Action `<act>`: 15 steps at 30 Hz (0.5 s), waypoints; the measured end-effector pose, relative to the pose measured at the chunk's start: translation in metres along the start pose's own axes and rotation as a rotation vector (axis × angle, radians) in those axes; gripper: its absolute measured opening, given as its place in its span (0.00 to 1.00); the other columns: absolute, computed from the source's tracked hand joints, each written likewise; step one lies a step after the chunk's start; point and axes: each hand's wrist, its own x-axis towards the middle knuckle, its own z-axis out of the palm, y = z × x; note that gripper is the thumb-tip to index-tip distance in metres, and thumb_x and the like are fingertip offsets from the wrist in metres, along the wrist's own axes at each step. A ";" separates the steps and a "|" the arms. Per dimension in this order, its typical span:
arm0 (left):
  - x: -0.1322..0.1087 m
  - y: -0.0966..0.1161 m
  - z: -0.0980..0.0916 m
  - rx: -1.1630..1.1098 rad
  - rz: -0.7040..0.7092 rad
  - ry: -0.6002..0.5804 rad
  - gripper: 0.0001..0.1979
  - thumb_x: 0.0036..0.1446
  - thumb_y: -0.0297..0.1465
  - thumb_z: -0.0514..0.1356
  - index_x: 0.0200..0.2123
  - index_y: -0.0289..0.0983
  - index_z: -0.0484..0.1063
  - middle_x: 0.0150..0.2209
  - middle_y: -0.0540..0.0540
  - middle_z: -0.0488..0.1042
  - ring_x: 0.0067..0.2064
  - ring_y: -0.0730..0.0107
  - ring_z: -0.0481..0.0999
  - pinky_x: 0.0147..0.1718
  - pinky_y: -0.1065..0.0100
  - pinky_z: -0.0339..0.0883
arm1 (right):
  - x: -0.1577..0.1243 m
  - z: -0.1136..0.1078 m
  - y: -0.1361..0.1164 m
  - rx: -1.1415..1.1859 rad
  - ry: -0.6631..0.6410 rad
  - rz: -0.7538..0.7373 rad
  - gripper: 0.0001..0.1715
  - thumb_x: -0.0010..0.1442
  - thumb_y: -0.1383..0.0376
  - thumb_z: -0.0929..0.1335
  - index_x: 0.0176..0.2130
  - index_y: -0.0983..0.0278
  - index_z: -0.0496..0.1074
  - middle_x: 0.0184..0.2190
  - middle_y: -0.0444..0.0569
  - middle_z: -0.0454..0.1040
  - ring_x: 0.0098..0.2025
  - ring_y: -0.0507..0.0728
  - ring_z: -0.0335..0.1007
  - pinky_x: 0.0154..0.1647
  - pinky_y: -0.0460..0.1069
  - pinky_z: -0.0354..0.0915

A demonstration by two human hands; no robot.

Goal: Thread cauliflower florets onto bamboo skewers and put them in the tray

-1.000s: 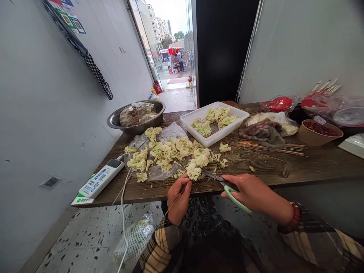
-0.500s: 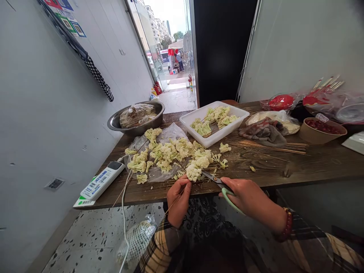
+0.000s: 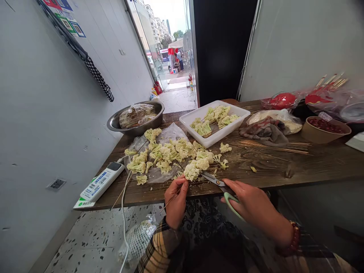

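Observation:
My left hand (image 3: 175,201) is closed on a thin wooden skewer (image 3: 167,204), near the front edge of the table. A cauliflower floret (image 3: 192,171) sits right at my left fingertips; whether the skewer goes through it is hidden. My right hand (image 3: 247,197) grips a pair of scissors (image 3: 214,179) with pale green handles. Their blades point left, with the tips at the floret's right side. Beyond my hands, many cut cauliflower pieces (image 3: 167,151) lie heaped on a clear plastic bag (image 3: 173,132).
A white tray (image 3: 210,143) holds skewered cauliflower. Left of it stands a metal basin (image 3: 136,131) with a bagged item. Loose skewers (image 3: 278,146), a rag (image 3: 264,132) and a paper bowl (image 3: 321,134) of red food lie right. A white device (image 3: 102,182) with a cable sits left.
My left hand and the floret have shifted slightly left. My right hand, with the scissors, has moved a little right and down, and the blades have drawn slightly away from the floret.

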 end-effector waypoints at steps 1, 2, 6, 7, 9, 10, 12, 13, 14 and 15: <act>-0.001 0.000 0.000 0.016 0.011 -0.002 0.07 0.54 0.36 0.61 0.31 0.38 0.74 0.40 0.45 0.77 0.49 0.61 0.74 0.49 0.65 0.65 | 0.000 0.001 -0.002 -0.014 0.003 0.009 0.25 0.60 0.57 0.67 0.55 0.60 0.66 0.42 0.49 0.77 0.38 0.61 0.76 0.32 0.51 0.66; -0.002 0.001 0.001 0.033 0.022 -0.002 0.07 0.54 0.36 0.61 0.30 0.38 0.74 0.40 0.45 0.78 0.49 0.61 0.74 0.49 0.65 0.65 | 0.001 0.002 -0.004 -0.026 0.008 0.017 0.25 0.60 0.58 0.67 0.56 0.60 0.66 0.41 0.49 0.77 0.38 0.61 0.76 0.32 0.51 0.66; -0.004 0.004 0.002 0.076 0.074 -0.025 0.06 0.53 0.35 0.62 0.29 0.38 0.75 0.41 0.44 0.78 0.47 0.61 0.75 0.49 0.64 0.65 | 0.005 0.002 -0.010 -0.046 0.015 0.023 0.26 0.60 0.58 0.67 0.56 0.61 0.66 0.41 0.50 0.77 0.38 0.60 0.75 0.32 0.50 0.66; -0.004 0.006 0.003 0.083 0.083 -0.028 0.06 0.53 0.34 0.62 0.29 0.38 0.75 0.41 0.43 0.78 0.47 0.61 0.75 0.49 0.64 0.66 | 0.006 0.001 -0.010 -0.044 0.010 0.021 0.25 0.60 0.58 0.67 0.56 0.61 0.66 0.41 0.50 0.77 0.38 0.60 0.75 0.32 0.50 0.66; -0.004 0.008 0.003 0.091 0.093 -0.028 0.05 0.52 0.34 0.62 0.29 0.38 0.76 0.40 0.44 0.78 0.46 0.61 0.76 0.48 0.64 0.66 | 0.008 -0.001 -0.010 -0.034 -0.011 0.013 0.24 0.60 0.58 0.67 0.55 0.60 0.67 0.41 0.50 0.77 0.38 0.60 0.75 0.32 0.50 0.66; -0.005 0.009 0.003 0.092 0.095 -0.025 0.05 0.52 0.33 0.62 0.29 0.38 0.76 0.40 0.44 0.78 0.45 0.61 0.76 0.47 0.65 0.66 | 0.009 -0.002 -0.010 -0.026 -0.024 0.008 0.22 0.60 0.59 0.67 0.54 0.60 0.67 0.41 0.50 0.77 0.38 0.61 0.75 0.32 0.50 0.65; -0.005 0.009 0.004 0.090 0.093 -0.023 0.05 0.52 0.33 0.62 0.29 0.38 0.76 0.39 0.44 0.78 0.45 0.62 0.76 0.47 0.65 0.67 | 0.010 -0.003 -0.008 -0.005 -0.046 -0.005 0.20 0.61 0.61 0.66 0.53 0.60 0.68 0.41 0.49 0.78 0.39 0.60 0.76 0.32 0.49 0.65; -0.005 0.009 0.003 0.088 0.089 -0.026 0.05 0.53 0.33 0.62 0.29 0.38 0.76 0.39 0.44 0.78 0.45 0.62 0.76 0.46 0.65 0.67 | 0.011 -0.002 -0.006 0.009 -0.053 -0.012 0.19 0.61 0.62 0.66 0.52 0.60 0.69 0.41 0.49 0.78 0.39 0.60 0.76 0.32 0.49 0.65; -0.005 0.008 0.003 0.084 0.082 -0.028 0.05 0.53 0.33 0.62 0.29 0.38 0.76 0.39 0.44 0.78 0.45 0.62 0.76 0.47 0.65 0.66 | 0.012 -0.001 -0.005 0.023 -0.054 -0.016 0.18 0.61 0.63 0.65 0.51 0.60 0.70 0.41 0.49 0.78 0.39 0.60 0.76 0.33 0.49 0.65; -0.005 0.007 0.003 0.075 0.072 -0.027 0.05 0.53 0.33 0.62 0.29 0.38 0.76 0.39 0.44 0.78 0.45 0.63 0.75 0.47 0.66 0.66 | 0.013 0.000 -0.004 0.037 -0.051 -0.019 0.17 0.61 0.64 0.65 0.51 0.60 0.70 0.41 0.49 0.79 0.40 0.60 0.76 0.34 0.49 0.66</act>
